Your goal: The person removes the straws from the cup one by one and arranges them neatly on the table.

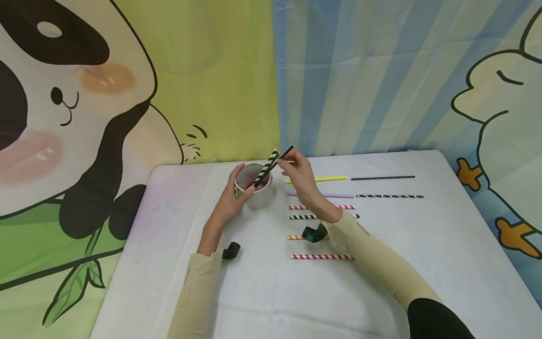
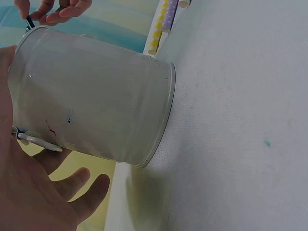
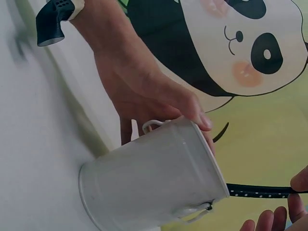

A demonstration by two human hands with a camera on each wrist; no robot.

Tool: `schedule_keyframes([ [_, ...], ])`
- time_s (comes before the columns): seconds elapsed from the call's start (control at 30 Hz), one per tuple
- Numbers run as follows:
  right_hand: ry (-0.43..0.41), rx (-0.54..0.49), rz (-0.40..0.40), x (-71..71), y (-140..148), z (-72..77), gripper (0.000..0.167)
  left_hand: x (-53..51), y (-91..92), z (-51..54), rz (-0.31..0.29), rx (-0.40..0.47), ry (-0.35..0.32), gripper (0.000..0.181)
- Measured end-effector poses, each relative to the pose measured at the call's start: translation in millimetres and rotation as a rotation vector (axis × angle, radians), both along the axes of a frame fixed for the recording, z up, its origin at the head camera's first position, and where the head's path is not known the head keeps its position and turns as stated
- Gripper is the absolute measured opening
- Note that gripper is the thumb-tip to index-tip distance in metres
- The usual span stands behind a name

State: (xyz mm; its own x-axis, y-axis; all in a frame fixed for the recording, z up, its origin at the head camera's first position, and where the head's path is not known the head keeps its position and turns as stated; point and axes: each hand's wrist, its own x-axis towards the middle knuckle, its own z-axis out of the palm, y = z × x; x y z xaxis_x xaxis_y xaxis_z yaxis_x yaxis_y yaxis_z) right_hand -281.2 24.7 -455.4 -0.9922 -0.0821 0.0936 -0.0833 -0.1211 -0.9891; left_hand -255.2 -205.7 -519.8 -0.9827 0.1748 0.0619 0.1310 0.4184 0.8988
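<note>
The left hand (image 1: 228, 201) grips the bucket (image 1: 259, 200); the right hand (image 1: 301, 178) pinches a dark straw (image 3: 260, 191) near its top. Probably light, stiff but creasable, it suits gentle pinching there.

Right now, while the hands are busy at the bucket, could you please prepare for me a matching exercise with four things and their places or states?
Things
1. bucket
2. right hand
3. purple straw
4. orange straw

Places or states
A. partly hidden by the dark wrist device
B. pinches a black straw
C. lies in the next row to the yellow straw
D. gripped by the left hand

Right pairs: 1-D, 2-B, 3-C, 4-A
</note>
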Motion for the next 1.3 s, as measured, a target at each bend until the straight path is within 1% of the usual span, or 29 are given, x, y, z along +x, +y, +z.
schedule_keyframes([
  [0.27,0.030,-0.053,0.014,-1.0,8,8.8,0.005,0.9,0.1,0.7,0.006,-0.001,-0.006,0.074],
  [0.7,0.033,-0.065,0.000,-0.7,19,25.6,0.008,1.0,0.5,1.3,0.009,-0.004,-0.013,0.074],
  [1.0,0.083,-0.106,0.003,-0.2,28,42.5,0.008,1.5,-0.9,0.0,0.011,-0.011,-0.009,0.073],
  [1.3,0.130,-0.118,-0.023,3.2,39,63.0,0.006,1.5,-0.7,0.7,0.012,-0.020,-0.005,0.073],
])
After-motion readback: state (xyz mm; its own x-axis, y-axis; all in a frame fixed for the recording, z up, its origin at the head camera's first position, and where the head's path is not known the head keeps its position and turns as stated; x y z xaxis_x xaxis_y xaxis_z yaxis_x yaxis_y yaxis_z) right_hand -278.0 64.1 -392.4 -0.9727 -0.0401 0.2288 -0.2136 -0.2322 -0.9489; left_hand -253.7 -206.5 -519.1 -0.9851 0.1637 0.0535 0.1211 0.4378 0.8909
